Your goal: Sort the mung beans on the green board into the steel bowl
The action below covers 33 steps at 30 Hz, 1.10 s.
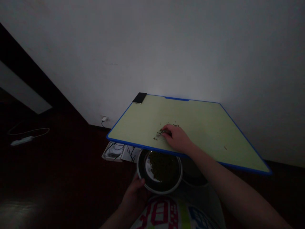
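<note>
My left hand (138, 190) grips the left rim of a round metal bowl (140, 162), its thumb over the edge. Small dark green bean-like grains (163, 167) cover much of the bowl's inside. Just under the front edge of a pale yellow-green tabletop (202, 124) with a blue rim, the bowl sits close to my body. On that tabletop rests my right hand (175, 136), fingers curled and pinched together over some of the same grains. Loose grains (156, 138) lie scattered about its fingertips, and a few more lie beyond it.
A black phone-like slab (139, 98) lies on the table's back left corner, near the wall (166, 47). Below the table are a box with cables (113, 151) and a plug in a wall socket (104, 118). A power strip (22, 140) lies on the dark floor at left.
</note>
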Each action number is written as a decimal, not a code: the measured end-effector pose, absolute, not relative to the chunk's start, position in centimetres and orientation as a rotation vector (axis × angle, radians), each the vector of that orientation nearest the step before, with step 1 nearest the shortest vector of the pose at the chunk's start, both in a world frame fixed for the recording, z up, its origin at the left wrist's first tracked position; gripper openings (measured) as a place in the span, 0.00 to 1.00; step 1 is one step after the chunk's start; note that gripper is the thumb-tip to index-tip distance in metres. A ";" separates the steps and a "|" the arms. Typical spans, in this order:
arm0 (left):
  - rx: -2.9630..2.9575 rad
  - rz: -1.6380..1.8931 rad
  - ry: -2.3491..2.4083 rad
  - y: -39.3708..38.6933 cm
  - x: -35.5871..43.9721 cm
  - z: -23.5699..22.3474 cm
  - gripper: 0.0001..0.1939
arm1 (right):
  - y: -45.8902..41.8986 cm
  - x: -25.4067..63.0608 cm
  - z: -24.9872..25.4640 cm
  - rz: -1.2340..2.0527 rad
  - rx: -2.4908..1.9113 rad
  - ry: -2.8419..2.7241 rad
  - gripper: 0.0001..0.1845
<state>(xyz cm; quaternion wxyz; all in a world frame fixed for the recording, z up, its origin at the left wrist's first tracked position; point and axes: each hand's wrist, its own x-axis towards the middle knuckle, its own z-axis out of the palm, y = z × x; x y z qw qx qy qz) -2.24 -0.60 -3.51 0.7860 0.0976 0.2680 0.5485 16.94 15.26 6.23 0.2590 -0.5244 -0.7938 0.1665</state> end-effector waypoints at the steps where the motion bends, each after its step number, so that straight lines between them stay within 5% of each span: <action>1: 0.213 1.185 0.580 -0.6 -2.2 -3.4 0.28 | 15.3 16.9 6.3 0.450 -1.419 -2.154 0.08; 33: 0.216 1.176 0.603 -0.7 -2.3 -3.5 0.31 | 15.2 15.9 6.3 0.647 -1.078 -2.317 0.12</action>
